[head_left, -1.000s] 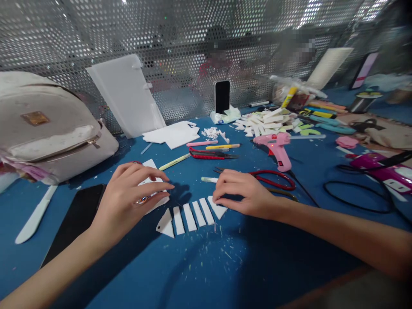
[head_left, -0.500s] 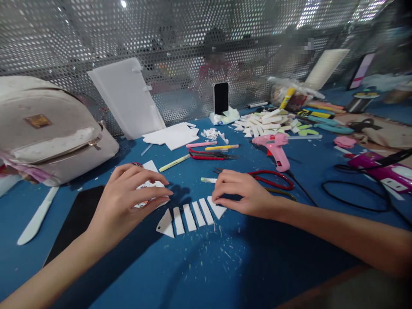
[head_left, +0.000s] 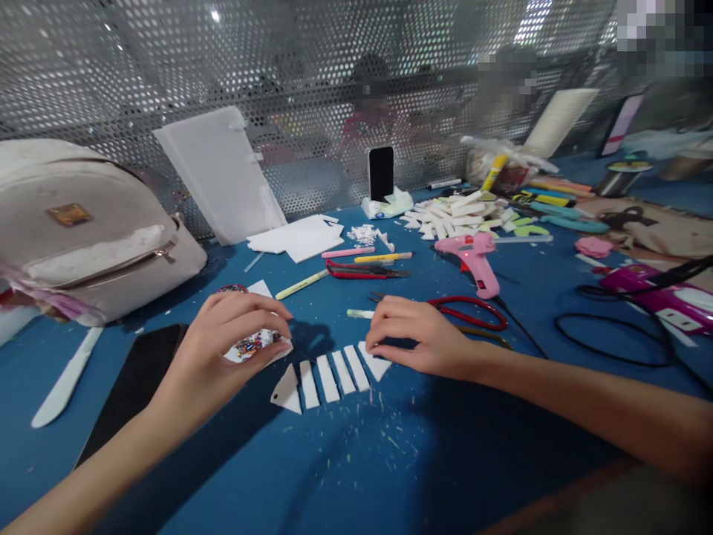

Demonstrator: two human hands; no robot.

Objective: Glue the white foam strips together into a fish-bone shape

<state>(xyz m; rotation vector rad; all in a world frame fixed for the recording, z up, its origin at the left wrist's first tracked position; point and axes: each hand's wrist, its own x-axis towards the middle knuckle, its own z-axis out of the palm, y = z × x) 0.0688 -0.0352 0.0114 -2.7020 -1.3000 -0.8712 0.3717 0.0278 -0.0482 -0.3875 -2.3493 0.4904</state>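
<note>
My left hand (head_left: 237,331) hovers with fingers and thumb apart, nothing visible between them. Behind and under it is a white sheet bearing a pile of multicoloured beads (head_left: 255,345), partly hidden by the fingers. On the blue table, white foam-like pieces lie in a row like a fish. A pointed head piece (head_left: 287,389) with a dark dot is at the left, then several narrow strips (head_left: 328,377). At the right end lies a triangular tail piece (head_left: 377,362). My right hand (head_left: 415,334) is closed in a pinch, its fingertips at this tail piece's upper corner.
A red cutter (head_left: 365,270), several pens and red-handled scissors (head_left: 473,309) lie beyond the hands. Right of them is a pink glue gun (head_left: 473,260) with a black cord. White scraps (head_left: 462,212) and a phone (head_left: 382,173) stand behind; a backpack (head_left: 94,230) is left.
My left hand has shifted slightly left and its fingers have drawn in a little, so more of the beads shows. My right hand and the row of pieces stay in place.
</note>
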